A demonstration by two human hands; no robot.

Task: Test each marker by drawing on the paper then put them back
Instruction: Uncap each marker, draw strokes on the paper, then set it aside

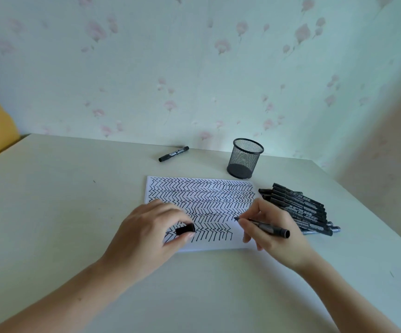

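A white paper [218,245] covered in rows of black zigzag strokes lies in the middle of the table. My right hand [270,233] grips an uncapped black marker [270,228], its tip on the paper's right part beside the last strokes. My left hand [146,233] rests on the paper's left part and pinches the black marker cap [185,229] between thumb and fingers. A pile of several black markers [298,207] lies right of the paper. One capped black marker [173,154] lies alone near the wall.
A black mesh pen cup [245,158] stands behind the paper, with nothing visible inside. The pale table [62,200] meets a floral wall at the back. Its right edge runs diagonally past the marker pile. A yellow object stands at far left.
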